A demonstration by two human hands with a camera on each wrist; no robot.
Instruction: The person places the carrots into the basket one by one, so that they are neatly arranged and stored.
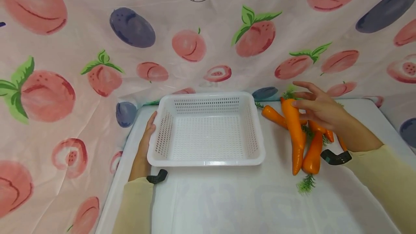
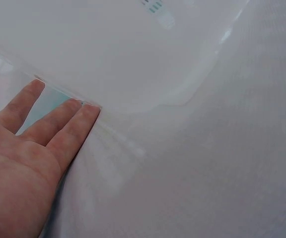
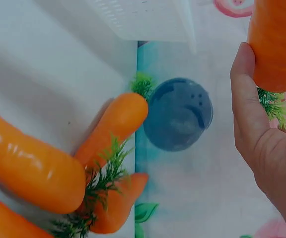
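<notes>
My left hand rests against the left side of a white plastic basket, its fingers straight. In the left wrist view, the fingertips touch the basket's edge from outside. My right hand pinches an orange carrot near its leafy end, and its thin tip points toward me. The right wrist view shows the thumb against that held carrot, up off the table. Below it lies a pile of carrots, including one with green leaves toward me.
Another carrot lies close to the basket's right side. The perforated basket holds nothing. A white cloth covers the table, and a fruit-print curtain hangs right behind its back edge.
</notes>
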